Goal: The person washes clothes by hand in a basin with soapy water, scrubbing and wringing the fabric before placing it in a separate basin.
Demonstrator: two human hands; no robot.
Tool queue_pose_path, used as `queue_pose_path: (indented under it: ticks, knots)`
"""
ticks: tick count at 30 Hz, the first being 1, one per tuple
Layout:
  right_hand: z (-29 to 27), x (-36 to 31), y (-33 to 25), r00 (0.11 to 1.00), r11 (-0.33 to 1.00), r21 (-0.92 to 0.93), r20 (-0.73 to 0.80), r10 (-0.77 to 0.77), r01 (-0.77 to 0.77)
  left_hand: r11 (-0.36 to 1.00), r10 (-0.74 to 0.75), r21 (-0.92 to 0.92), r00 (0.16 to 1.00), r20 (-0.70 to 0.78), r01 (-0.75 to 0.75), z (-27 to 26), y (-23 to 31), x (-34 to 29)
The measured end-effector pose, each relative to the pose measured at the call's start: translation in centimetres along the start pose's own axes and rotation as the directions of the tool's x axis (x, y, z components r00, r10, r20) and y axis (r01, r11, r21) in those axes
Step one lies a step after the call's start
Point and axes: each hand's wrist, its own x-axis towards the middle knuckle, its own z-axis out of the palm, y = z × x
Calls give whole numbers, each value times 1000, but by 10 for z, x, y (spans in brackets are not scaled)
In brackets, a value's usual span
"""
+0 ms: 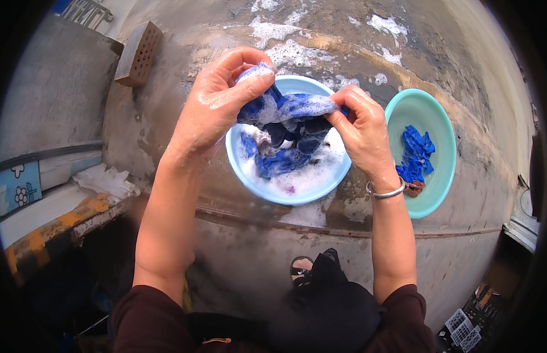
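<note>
A wet blue cloth garment, streaked with suds, is stretched between my hands above a light blue basin. My left hand is closed round one end, with foam on the cloth at the fingers. Pinched between the thumb and fingers of my right hand is the other end. The lower folds, dark blue and blue, hang down into the white suds in the basin. Whether they are all one piece I cannot tell. A metal bangle circles my right wrist.
On the right stands a green basin with a crumpled blue cloth and a small brown cloth. Foam patches lie on the concrete beyond. A perforated brick sits far left. A white cloth lies on the left ledge.
</note>
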Motion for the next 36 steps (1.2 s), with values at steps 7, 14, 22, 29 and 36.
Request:
queue_pose_path:
  ticks: [7,14,22,29,36]
  knots:
    - [-15,-4,79,962,939,211,56,266,-272,599,-2,732,915,-404,324,-34,-73,0]
    - [97,-15,111,943,732,-660,106,316,-171,115,-111,992,991,71,-58,21,-178,-14]
    - [104,0,153,725,726,-678,440,530,-119,171,-187,985,982,10,22,26,-205,1]
    - [107,-2,166,640,733,-680,565,522,2,194,-800,971,595,74,141,15,-178,30]
    - [97,4,116,780,574,-675,-4,626,-464,590,-449,805,855,261,64,36,-186,43]
